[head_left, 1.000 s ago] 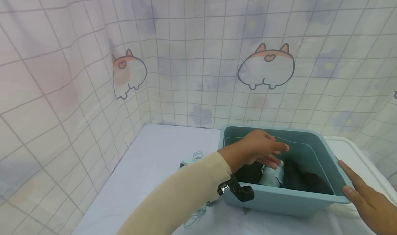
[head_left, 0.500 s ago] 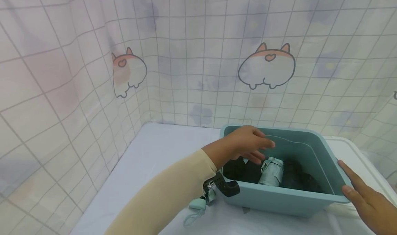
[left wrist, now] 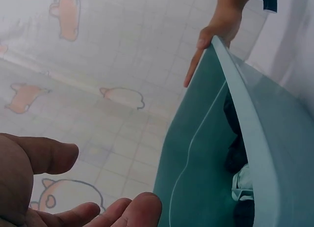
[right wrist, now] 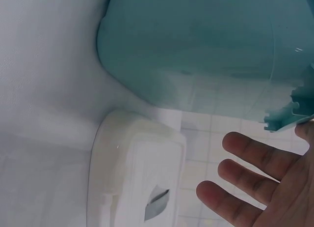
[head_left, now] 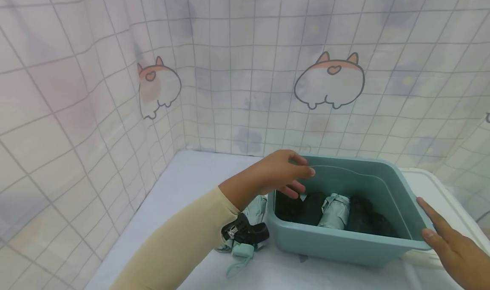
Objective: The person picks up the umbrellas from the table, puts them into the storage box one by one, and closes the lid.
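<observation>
Foremost, a teal tub (head_left: 337,245) stands on a white table (head_left: 206,175), a pale rolled bundle (head_left: 335,213) lying in it between dark bundles (head_left: 310,208). The left hand (head_left: 281,171) hangs over the tub's left end, its fingers loosely parted and grasping nothing; the rolled bundle lies below and to the right of the fingertips, well apart from them. The right hand (head_left: 455,247) rests at the right end, thumb at the rim. Only the right wrist view shows three of its fingers straight and spread, and a grey mark (right wrist: 157,206) on a white box (right wrist: 152,158). Only the head view shows a folded umbrella (head_left: 243,251) outside the tub, partly hidden by the left wrist's black strap (head_left: 245,232).
</observation>
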A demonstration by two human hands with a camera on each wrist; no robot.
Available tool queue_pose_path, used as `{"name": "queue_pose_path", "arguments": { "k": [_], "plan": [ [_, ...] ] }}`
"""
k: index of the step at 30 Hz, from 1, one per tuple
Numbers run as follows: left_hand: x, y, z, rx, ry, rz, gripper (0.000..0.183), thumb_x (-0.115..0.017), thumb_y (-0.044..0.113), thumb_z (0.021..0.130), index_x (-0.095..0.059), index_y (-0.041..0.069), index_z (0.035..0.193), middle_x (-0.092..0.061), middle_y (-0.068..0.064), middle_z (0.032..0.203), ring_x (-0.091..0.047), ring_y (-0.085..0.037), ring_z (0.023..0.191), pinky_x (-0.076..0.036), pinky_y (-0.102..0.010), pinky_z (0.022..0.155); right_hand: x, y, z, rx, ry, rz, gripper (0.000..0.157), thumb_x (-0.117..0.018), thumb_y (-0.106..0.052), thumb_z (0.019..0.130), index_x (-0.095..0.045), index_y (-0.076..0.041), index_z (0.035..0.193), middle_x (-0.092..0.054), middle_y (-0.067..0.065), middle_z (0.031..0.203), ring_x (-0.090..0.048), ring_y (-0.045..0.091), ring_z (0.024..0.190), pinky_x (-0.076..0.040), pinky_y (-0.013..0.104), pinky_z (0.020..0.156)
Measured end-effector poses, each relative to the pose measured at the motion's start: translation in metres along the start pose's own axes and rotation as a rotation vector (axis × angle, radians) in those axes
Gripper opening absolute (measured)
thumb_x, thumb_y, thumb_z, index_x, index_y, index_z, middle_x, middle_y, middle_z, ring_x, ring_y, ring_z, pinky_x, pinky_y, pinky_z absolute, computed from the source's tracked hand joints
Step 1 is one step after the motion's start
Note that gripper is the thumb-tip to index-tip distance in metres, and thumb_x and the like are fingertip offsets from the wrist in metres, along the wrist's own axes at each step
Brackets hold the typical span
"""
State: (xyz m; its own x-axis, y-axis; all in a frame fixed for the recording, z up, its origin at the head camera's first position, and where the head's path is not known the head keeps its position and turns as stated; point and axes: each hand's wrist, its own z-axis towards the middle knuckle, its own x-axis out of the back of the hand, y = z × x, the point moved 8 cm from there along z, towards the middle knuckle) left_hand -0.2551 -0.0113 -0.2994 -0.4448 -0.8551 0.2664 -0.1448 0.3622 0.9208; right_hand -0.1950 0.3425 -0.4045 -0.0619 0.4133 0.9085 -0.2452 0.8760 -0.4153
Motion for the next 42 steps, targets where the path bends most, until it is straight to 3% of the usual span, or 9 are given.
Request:
{"name": "queue_pose_path", "arguments": {
  "k": [8,16,21,31,38,42],
  "plan": [
    [0.033,-0.018,-0.016,0.006,0.068,0.040,0.051,-0.073,0.029,0.097,-0.053,0.012,0.141,-0.070,-0.003,0.118,-0.074,-0.023,0.089,-0.062,-0.040,0.073,-0.002,0.001,-0.002,-0.016,0.002,-0.005,0.072,-0.032,-0.032,0.112,0.016,-0.009,0.161,-0.025,0.051,0.145,-0.043,0.077,0.111,-0.040,0.085,0.071],
    [0.076,-0.042,-0.033,0.032,0.153,0.029,0.054,-0.072,0.032,0.097,-0.050,0.015,0.143,-0.068,-0.010,0.124,-0.074,-0.025,0.091,-0.062,-0.044,0.076,0.000,-0.001,-0.002,0.009,0.018,-0.009,0.072,-0.033,-0.030,0.112,0.015,-0.010,0.161,-0.026,0.051,0.145,-0.045,0.077,0.109,-0.039,0.086,0.070],
    [0.095,-0.061,-0.041,0.056,0.187,-0.002,0.052,-0.071,0.029,0.098,-0.050,0.013,0.143,-0.067,-0.013,0.125,-0.074,-0.028,0.095,-0.062,-0.045,0.078,0.000,-0.003,-0.002,0.007,0.015,-0.004,0.071,-0.033,-0.030,0.112,0.016,-0.011,0.161,-0.025,0.051,0.146,-0.043,0.077,0.111,-0.040,0.085,0.070],
    [0.118,-0.091,-0.051,0.108,0.271,0.001,0.051,-0.071,0.027,0.098,-0.051,0.011,0.142,-0.067,-0.013,0.125,-0.072,-0.028,0.100,-0.061,-0.045,0.079,-0.005,0.006,-0.004,0.017,0.019,0.011,0.072,-0.035,-0.028,0.112,0.016,-0.017,0.162,-0.030,0.051,0.144,-0.044,0.077,0.111,-0.042,0.083,0.069],
    [0.128,-0.114,-0.053,0.123,0.299,-0.005,0.052,-0.071,0.026,0.097,-0.051,0.008,0.141,-0.066,-0.014,0.125,-0.071,-0.028,0.100,-0.061,-0.045,0.078,-0.001,-0.001,-0.003,0.021,0.022,0.001,0.072,-0.035,-0.028,0.112,0.014,-0.012,0.162,-0.029,0.051,0.144,-0.044,0.077,0.110,-0.042,0.084,0.069],
    [0.133,-0.131,-0.055,0.145,0.328,0.021,0.052,-0.071,0.027,0.098,-0.051,0.007,0.141,-0.067,-0.015,0.124,-0.071,-0.029,0.102,-0.061,-0.045,0.078,-0.003,0.004,-0.003,0.019,0.017,0.006,0.072,-0.035,-0.028,0.112,0.015,-0.016,0.162,-0.028,0.050,0.146,-0.044,0.076,0.112,-0.042,0.084,0.069]
  ]
}}
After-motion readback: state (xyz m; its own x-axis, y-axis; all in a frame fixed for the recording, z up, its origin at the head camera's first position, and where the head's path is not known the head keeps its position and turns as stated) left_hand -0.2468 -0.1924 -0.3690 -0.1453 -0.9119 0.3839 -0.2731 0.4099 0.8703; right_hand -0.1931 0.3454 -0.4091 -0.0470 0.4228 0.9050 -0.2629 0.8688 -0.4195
